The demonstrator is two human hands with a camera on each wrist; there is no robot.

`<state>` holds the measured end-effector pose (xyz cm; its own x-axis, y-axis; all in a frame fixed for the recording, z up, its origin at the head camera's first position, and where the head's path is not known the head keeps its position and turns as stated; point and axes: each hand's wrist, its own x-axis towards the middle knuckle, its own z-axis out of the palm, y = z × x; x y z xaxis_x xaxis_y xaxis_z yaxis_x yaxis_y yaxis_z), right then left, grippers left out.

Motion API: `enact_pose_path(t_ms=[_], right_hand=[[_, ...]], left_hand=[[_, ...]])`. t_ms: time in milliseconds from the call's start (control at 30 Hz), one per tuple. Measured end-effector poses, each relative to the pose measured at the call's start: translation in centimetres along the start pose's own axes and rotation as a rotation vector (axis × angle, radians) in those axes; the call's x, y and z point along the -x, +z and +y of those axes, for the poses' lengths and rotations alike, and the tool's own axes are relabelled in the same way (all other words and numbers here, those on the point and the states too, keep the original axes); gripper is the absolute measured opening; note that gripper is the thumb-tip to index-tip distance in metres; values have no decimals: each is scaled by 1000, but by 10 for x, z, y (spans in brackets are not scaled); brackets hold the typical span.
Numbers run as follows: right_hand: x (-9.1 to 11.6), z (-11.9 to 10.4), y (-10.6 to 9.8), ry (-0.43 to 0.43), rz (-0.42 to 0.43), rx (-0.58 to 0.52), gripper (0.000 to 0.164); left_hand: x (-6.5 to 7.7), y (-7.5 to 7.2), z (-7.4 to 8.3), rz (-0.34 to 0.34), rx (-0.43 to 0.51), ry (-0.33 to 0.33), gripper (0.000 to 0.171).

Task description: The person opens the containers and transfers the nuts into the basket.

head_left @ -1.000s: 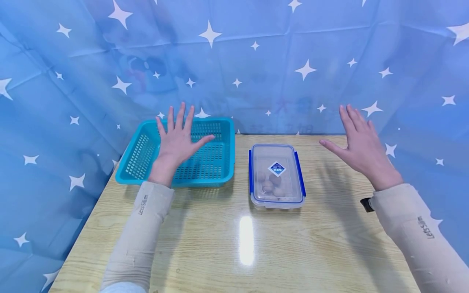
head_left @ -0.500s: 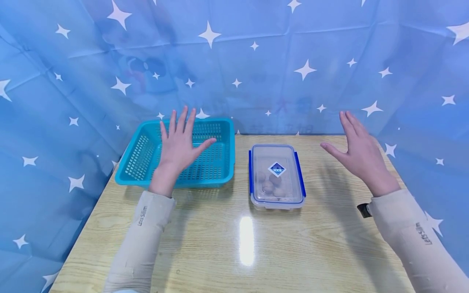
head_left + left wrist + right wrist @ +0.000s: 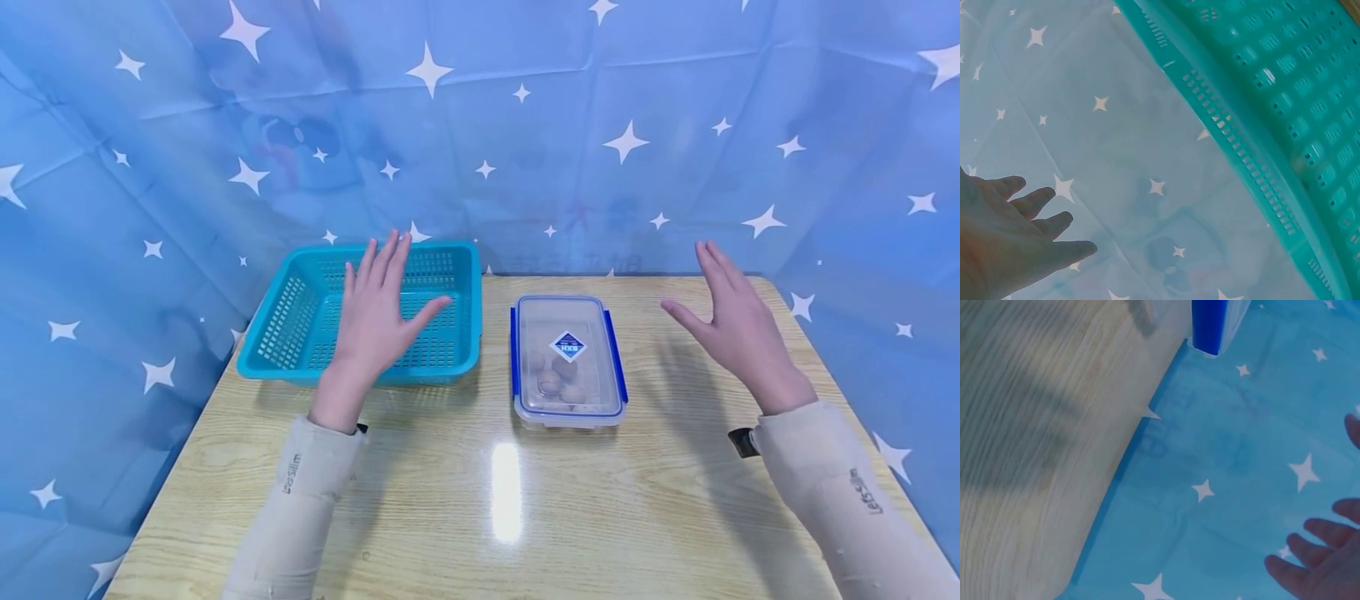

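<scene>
My left hand hovers in front of and over the teal plastic basket, fingers straight and thumb out to the side, holding nothing. In the left wrist view the same hand shows at the lower left, apart from the basket's rim. My right hand is raised to the right of a clear lidded food container with blue side clips, its fingers straight. Several round, pale brownish things show dimly through the lid; their kind cannot be told. In the right wrist view the hand appears at the lower right.
A light wooden table carries the basket and the container. Behind and at both sides hangs a blue curtain with white stars. A bright glare patch lies on the tabletop in front of the container. A dark band shows at the right cuff.
Both hands have drawn back slightly toward the person, and the left has shifted a little to the right. The left fingers are closer together. The basket and container have stayed put.
</scene>
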<state>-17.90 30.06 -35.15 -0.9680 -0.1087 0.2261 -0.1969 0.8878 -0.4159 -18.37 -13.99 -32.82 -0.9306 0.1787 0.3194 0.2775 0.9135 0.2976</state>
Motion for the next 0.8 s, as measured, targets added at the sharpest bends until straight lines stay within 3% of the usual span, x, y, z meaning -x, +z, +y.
enact_pose_path(t_ms=[467,667,800], right_hand=[[8,6,18,-6,0,-44,86],[12,5,25,2,0,-59,84],[14,6,30,7,-1,-72,83]], left_hand=[[18,5,14,27,96,64,90],[24,13,21,83,160,121,100],[28,21,25,122,193,164,93]])
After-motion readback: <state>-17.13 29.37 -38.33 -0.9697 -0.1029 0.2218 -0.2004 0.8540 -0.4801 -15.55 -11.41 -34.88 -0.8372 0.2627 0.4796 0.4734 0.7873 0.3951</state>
